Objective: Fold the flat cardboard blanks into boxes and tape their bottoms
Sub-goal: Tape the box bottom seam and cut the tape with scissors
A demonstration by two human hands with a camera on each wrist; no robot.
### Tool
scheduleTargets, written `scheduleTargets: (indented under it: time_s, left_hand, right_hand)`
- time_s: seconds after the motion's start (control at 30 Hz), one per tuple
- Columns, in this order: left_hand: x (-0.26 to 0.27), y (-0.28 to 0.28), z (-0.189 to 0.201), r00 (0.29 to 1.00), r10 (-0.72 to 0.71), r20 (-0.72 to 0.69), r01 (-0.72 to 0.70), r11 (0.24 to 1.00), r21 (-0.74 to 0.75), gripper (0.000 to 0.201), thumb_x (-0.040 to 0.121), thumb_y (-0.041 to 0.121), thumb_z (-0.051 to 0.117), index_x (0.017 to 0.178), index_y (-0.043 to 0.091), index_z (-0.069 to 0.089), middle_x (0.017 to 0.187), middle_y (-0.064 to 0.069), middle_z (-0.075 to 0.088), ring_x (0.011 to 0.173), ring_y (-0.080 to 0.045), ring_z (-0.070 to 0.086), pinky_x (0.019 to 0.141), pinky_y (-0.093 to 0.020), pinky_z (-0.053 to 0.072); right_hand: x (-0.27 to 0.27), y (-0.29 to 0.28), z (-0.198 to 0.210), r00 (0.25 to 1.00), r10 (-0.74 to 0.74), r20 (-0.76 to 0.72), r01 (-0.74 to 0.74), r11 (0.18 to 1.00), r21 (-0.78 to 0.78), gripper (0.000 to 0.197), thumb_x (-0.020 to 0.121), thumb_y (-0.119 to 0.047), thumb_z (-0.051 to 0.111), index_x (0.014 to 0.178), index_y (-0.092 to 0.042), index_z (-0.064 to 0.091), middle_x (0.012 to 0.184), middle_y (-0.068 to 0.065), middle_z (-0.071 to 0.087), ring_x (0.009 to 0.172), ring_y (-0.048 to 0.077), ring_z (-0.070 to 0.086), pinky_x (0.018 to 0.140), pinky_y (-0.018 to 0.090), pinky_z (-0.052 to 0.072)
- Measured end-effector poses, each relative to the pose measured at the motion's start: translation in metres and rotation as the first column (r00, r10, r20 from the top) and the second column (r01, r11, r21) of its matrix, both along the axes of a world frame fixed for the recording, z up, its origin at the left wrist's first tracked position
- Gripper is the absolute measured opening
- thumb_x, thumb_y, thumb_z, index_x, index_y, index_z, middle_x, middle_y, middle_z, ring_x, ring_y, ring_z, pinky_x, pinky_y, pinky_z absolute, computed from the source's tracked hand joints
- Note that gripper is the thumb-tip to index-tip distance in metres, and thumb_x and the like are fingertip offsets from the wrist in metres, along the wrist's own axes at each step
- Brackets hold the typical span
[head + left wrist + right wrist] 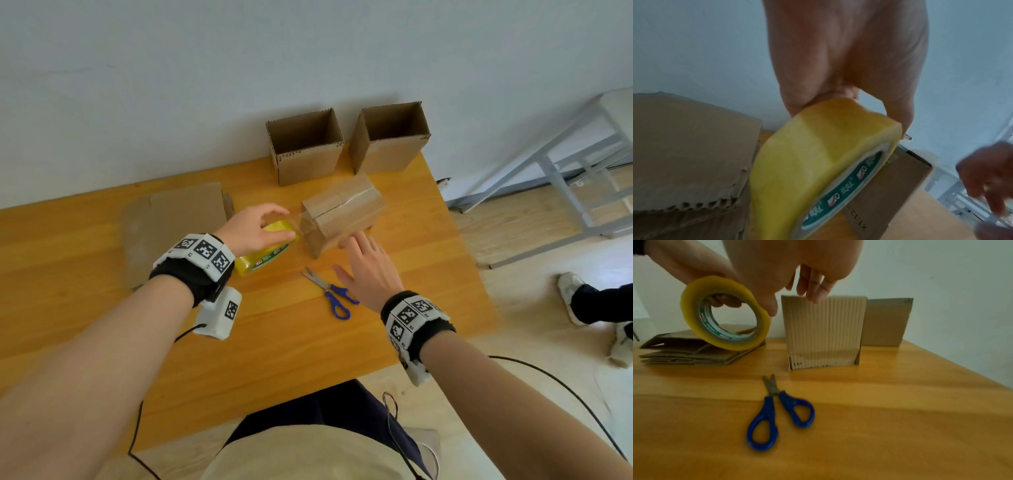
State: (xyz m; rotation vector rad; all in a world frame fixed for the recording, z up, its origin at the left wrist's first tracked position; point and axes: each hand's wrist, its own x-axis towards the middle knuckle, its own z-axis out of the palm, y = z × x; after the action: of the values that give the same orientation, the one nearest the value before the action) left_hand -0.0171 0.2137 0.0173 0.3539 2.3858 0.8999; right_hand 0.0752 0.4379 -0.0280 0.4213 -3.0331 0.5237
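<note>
Here, round glossy yellow tape roll [265, 248], ribbed cardboard box [342, 214]

Bare table [394, 329] lies open below and to the right of the right hand [368, 265]. The scissors [330, 289] lie just beside its thumb; the upturned box [342, 214] blocks the way ahead, the flat blanks [171, 233] lie beyond the left hand [255, 226].

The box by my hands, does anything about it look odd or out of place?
Nothing looks damaged. The box stands upside down, clear tape along its bottom seam, still joined to the tape roll that the left hand holds. The scissors lie unused beside the open right hand.
</note>
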Motion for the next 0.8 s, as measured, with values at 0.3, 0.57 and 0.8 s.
scheduleTargets:
  time_s: [0.3, 0.57, 0.8]
  left_hand:
    - [-0.003, 0.003, -0.001, 0.998, -0.062, -0.018, 0.061, 0.998, -0.03, 0.046, 0.089, 0.029, 0.061, 0.131, 0.013, 0.051, 0.138, -0.006, 0.05, 0.129, -0.021, 0.045, 0.101, -0.029, 0.033]
    - [0.0, 0.001, -0.002, 0.999, -0.038, -0.004, 0.038, 0.999, -0.001, 0.043, 0.091, 0.023, 0.059, 0.131, 0.014, 0.05, 0.137, -0.005, 0.05, 0.127, -0.02, 0.045, 0.102, -0.031, 0.036]
    - [0.001, 0.002, 0.001, 0.999, -0.013, 0.037, 0.013, 1.0, -0.01, 0.047, 0.09, 0.018, 0.059, 0.136, 0.014, 0.047, 0.137, -0.006, 0.05, 0.123, -0.02, 0.048, 0.099, -0.03, 0.04]
  right_hand:
    - [0.036, 0.002, -0.044, 0.853, -0.17, 0.494, 0.107, 0.982, 0.155, 0.033, 0.094, -0.033, 0.055, 0.115, -0.008, 0.051, 0.115, 0.005, 0.051, 0.109, 0.023, 0.048, 0.075, 0.032, 0.044]
    - [0.035, -0.007, -0.051, 0.826, -0.216, 0.521, 0.133, 0.972, 0.192, 0.035, 0.094, -0.029, 0.055, 0.12, -0.005, 0.049, 0.12, 0.008, 0.051, 0.113, 0.024, 0.048, 0.082, 0.034, 0.047]
    - [0.035, -0.004, -0.039, 0.8, -0.235, 0.553, 0.101, 0.96, 0.262, 0.028, 0.097, -0.025, 0.049, 0.114, -0.003, 0.049, 0.112, 0.011, 0.057, 0.099, 0.029, 0.06, 0.067, 0.034, 0.044]
